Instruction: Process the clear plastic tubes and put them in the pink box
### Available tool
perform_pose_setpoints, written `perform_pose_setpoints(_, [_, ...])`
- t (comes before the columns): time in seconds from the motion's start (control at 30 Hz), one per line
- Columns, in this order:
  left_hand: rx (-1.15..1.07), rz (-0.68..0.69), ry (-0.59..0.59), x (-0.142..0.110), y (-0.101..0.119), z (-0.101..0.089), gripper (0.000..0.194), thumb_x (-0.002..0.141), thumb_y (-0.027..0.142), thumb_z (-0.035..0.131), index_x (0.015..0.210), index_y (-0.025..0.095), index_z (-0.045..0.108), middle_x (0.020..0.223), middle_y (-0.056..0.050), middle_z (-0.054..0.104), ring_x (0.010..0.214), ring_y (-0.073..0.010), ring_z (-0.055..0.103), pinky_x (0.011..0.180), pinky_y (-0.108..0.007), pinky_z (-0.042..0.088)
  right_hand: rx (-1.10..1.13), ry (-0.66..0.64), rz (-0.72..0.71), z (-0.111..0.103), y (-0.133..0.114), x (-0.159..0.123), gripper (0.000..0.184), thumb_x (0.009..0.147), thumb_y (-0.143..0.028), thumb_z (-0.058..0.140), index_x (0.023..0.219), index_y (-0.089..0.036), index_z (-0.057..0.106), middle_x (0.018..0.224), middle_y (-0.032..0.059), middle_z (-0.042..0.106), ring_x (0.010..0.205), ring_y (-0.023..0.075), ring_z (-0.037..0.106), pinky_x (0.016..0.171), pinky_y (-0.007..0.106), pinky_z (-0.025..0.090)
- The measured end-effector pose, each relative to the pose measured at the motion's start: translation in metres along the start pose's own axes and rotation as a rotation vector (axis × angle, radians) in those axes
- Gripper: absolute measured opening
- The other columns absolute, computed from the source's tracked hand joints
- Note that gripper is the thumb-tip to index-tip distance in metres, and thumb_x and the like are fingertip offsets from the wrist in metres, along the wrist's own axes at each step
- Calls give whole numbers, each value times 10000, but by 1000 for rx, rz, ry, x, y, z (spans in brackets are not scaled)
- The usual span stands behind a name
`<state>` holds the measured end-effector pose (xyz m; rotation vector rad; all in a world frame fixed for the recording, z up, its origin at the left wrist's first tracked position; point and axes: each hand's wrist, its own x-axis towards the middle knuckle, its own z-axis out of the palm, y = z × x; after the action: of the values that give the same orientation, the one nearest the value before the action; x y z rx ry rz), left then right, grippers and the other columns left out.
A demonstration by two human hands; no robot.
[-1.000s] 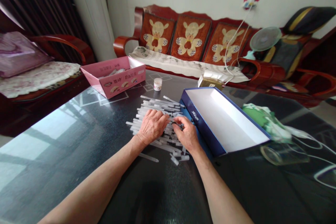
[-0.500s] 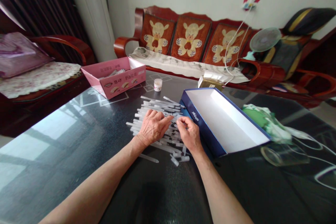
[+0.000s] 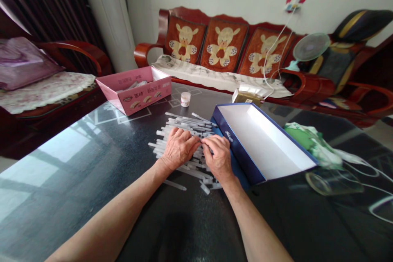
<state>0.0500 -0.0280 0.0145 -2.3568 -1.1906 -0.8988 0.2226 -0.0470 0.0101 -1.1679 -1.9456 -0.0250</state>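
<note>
My left hand (image 3: 180, 145) is closed over the pile, fingers curled round a slim pen (image 3: 199, 141) whose dark end just shows at the fingertips. Thumb and forefinger of my right hand (image 3: 218, 154) are pinched at that same end, almost touching the left fingers. Whatever small piece the right fingers hold is hidden. Beneath and around both hands lie many translucent whitish pens (image 3: 184, 122), mostly side by side. Short clear pen caps (image 3: 204, 187) are scattered by the right wrist. One pen (image 3: 175, 185) lies apart, near the left forearm.
An open blue box (image 3: 236, 145) with a white inside stands to the right of the pile. Back left is a pink box (image 3: 138, 100) with whitish pieces in it. A small white cup (image 3: 185, 99), a tissue box (image 3: 247, 95) and a glass (image 3: 333, 181) also stand or lie on the dark table.
My right hand has moved slightly left and up, bringing its fingertips to the pen's end at my left fingers. The left hand has stayed almost still.
</note>
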Motion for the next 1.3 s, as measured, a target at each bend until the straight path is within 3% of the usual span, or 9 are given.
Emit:
perform_pose_setpoints(0.4, [-33,-86,42,-1,-19,0,317,880,149,449,1133,216,626,885,-74,665,810,-222,552,822,-417,377,-80,3,145,3,24,-8,163,852,-181,489,953,-195,617,945,77,687,931,238,597,881,390,405])
perform_pose_setpoints(0.53, [-156,-75,178,6,-15,-14,269,908,132,412,1089,203,598,1046,-71,692,998,-209,601,926,-404,379,-41,41,125,2,19,-5,234,858,-199,490,1056,-186,613,1059,97,675,1025,248,587,939,415,406])
perform_pose_setpoints(0.63, [-400,-177,281,13,-11,-24,198,927,168,411,1050,200,563,1117,-73,681,1081,-188,608,929,-353,428,35,106,145,1,17,-4,239,884,-218,449,1047,-186,621,1040,103,676,1021,241,596,938,413,432])
perform_pose_setpoints(0.73, [-876,-422,356,20,-6,-27,86,917,259,484,985,215,513,1086,-60,695,1036,-178,644,876,-329,484,167,145,222,0,14,-2,258,917,-273,420,1045,-192,629,1047,107,679,1032,229,606,941,396,450])
perform_pose_setpoints(0.87, [-1472,-699,293,25,2,-20,177,834,323,603,897,215,477,1012,-51,714,987,-196,665,809,-344,517,445,112,491,-3,8,2,367,937,-424,390,1091,-198,635,1012,98,706,941,224,655,799,362,519])
perform_pose_setpoints(0.97, [-1600,-774,242,23,4,-12,196,806,316,623,886,211,478,1020,-53,710,992,-204,663,811,-355,514,660,62,656,-3,7,4,420,883,-516,476,1076,-193,660,886,81,725,793,214,671,625,310,526])
perform_pose_setpoints(1.1, [-1203,-702,238,15,-4,-5,219,843,353,583,987,196,530,1094,-89,685,1036,-222,638,877,-395,484,848,106,763,0,10,4,408,774,-522,643,1002,-189,695,809,48,717,701,177,649,593,273,514])
perform_pose_setpoints(1.2, [-565,-458,279,11,-10,-7,311,848,342,599,1115,186,567,1266,-121,601,1227,-266,513,1016,-450,369,837,150,791,1,11,4,404,750,-524,668,963,-183,706,758,35,704,690,170,636,591,265,507])
perform_pose_setpoints(1.3, [-198,-177,186,10,-5,-11,262,900,300,539,1133,192,590,1316,-116,569,1291,-288,444,1053,-486,288,793,124,752,1,10,4,368,759,-515,661,936,-196,709,725,20,690,682,166,625,597,264,503])
